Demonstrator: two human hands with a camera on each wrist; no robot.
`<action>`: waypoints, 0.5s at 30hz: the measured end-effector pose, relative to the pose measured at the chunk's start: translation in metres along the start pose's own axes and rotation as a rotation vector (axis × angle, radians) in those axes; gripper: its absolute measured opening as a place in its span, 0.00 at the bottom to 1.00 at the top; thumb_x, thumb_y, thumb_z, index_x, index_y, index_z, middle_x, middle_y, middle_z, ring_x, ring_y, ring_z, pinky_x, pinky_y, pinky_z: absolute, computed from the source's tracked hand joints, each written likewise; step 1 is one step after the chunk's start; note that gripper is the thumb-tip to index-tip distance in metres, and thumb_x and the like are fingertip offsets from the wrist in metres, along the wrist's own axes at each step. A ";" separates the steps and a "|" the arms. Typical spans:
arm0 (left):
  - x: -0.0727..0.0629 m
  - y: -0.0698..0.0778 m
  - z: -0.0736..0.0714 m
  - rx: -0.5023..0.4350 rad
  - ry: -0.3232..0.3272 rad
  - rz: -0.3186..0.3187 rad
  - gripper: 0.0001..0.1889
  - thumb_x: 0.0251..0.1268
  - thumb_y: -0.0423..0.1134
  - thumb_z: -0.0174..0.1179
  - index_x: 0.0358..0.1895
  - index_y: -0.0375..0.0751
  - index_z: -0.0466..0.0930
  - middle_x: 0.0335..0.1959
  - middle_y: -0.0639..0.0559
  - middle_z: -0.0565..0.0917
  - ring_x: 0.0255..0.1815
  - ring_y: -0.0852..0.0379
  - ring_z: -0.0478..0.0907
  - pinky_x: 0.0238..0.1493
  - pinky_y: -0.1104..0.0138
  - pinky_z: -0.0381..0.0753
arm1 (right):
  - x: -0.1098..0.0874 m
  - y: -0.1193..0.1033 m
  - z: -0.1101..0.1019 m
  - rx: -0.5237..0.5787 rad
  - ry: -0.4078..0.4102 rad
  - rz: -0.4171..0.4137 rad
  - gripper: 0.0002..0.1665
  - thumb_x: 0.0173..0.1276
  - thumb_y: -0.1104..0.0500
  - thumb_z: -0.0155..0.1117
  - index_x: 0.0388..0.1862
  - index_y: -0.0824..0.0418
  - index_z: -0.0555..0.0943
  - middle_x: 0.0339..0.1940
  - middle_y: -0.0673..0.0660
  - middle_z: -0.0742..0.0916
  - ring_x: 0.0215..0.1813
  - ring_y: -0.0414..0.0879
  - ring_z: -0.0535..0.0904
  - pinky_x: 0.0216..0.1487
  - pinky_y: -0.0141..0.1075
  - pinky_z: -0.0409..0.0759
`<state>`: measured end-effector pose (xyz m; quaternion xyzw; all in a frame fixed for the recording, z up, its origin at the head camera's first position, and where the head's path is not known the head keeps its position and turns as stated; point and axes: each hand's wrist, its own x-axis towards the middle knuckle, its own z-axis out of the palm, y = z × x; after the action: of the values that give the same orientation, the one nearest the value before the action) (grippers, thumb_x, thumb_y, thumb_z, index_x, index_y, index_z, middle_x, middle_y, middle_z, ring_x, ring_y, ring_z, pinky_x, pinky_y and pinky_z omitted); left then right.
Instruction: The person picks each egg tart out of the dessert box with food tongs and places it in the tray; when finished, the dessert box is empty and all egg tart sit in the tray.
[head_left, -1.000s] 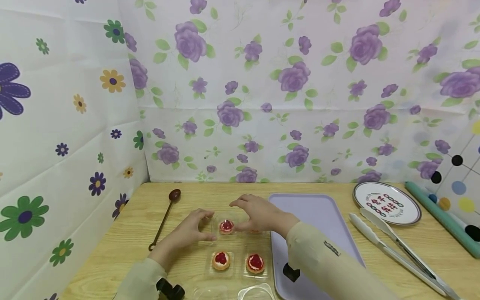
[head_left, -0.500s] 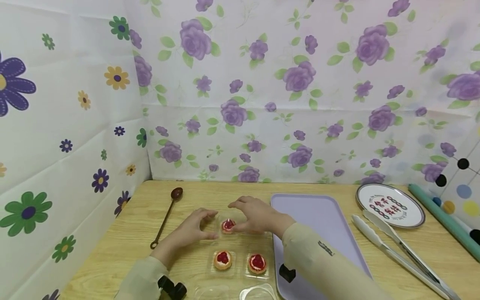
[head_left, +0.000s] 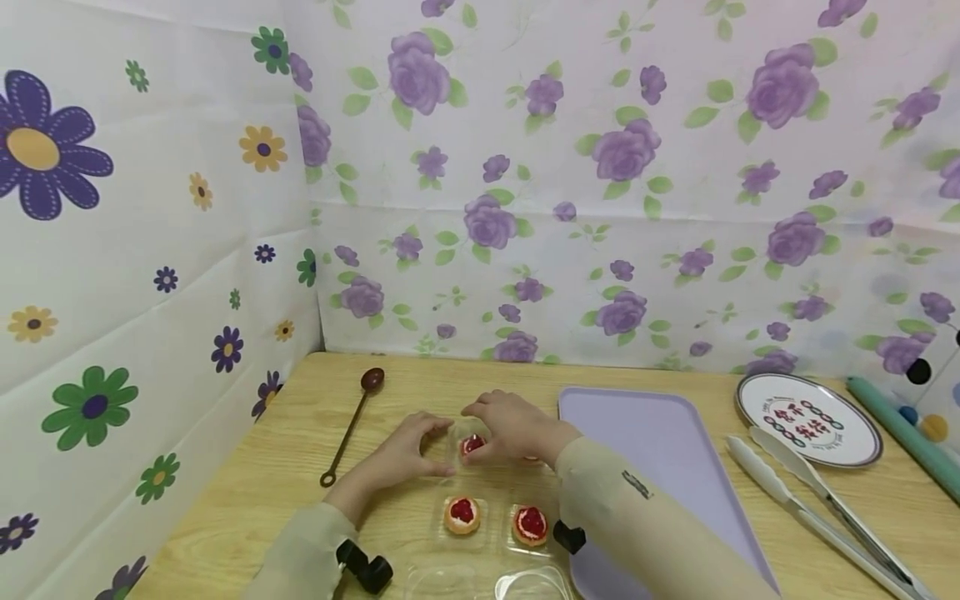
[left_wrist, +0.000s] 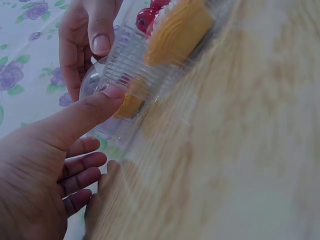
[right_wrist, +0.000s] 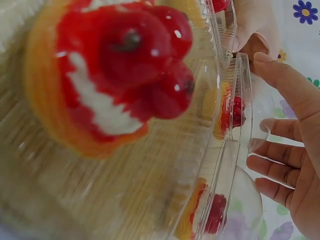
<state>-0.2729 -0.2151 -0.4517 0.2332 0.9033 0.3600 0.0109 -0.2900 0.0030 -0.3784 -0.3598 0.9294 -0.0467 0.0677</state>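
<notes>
Both hands are around a clear plastic box at the back left of a group of boxes, with a red-topped tart [head_left: 472,446] inside. Its domed lid [right_wrist: 260,105] sits over the tart. My left hand [head_left: 402,454] is on the box's left, thumb [left_wrist: 107,95] along the near edge, other fingers loosely bent. From the right, my right hand [head_left: 516,429] reaches over, with thumb [right_wrist: 267,62] by the rim and slightly bent fingers near the dome. It partly hides another tart. In front are two more tarts, one left [head_left: 462,516] and one right [head_left: 530,526].
A lilac tray [head_left: 637,417] lies right of the boxes, partly under my right sleeve. Farther right are metal tongs [head_left: 825,517], a printed plate [head_left: 855,442] and a green roll [head_left: 907,437]. A brown spoon [head_left: 348,429] lies left; clear lids [head_left: 532,583] lie in front.
The head view has turned slightly left, shifting the scene rightward. Both hands stay around the same box; the right hand has come slightly closer to the left.
</notes>
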 end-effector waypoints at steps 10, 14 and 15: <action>0.000 0.000 0.002 0.002 0.008 -0.015 0.38 0.47 0.51 0.74 0.62 0.39 0.73 0.54 0.48 0.76 0.56 0.52 0.70 0.60 0.52 0.72 | 0.010 -0.002 0.001 -0.082 -0.020 -0.009 0.46 0.56 0.31 0.65 0.68 0.53 0.71 0.64 0.54 0.79 0.67 0.51 0.71 0.70 0.49 0.68; -0.001 -0.001 0.003 -0.003 0.012 -0.012 0.37 0.48 0.51 0.73 0.62 0.39 0.73 0.54 0.48 0.75 0.56 0.51 0.69 0.59 0.52 0.72 | 0.012 -0.005 0.001 -0.109 -0.030 -0.003 0.45 0.56 0.31 0.65 0.67 0.53 0.72 0.63 0.53 0.79 0.66 0.51 0.72 0.70 0.48 0.68; -0.001 -0.001 0.003 -0.003 0.012 -0.013 0.37 0.48 0.51 0.73 0.62 0.39 0.73 0.54 0.48 0.75 0.56 0.52 0.69 0.59 0.52 0.72 | 0.012 -0.006 0.001 -0.111 -0.034 0.000 0.45 0.56 0.31 0.65 0.67 0.53 0.72 0.63 0.53 0.79 0.65 0.50 0.72 0.70 0.47 0.68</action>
<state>-0.2722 -0.2144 -0.4549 0.2253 0.9043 0.3626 0.0083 -0.2944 -0.0092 -0.3797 -0.3639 0.9292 0.0110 0.0636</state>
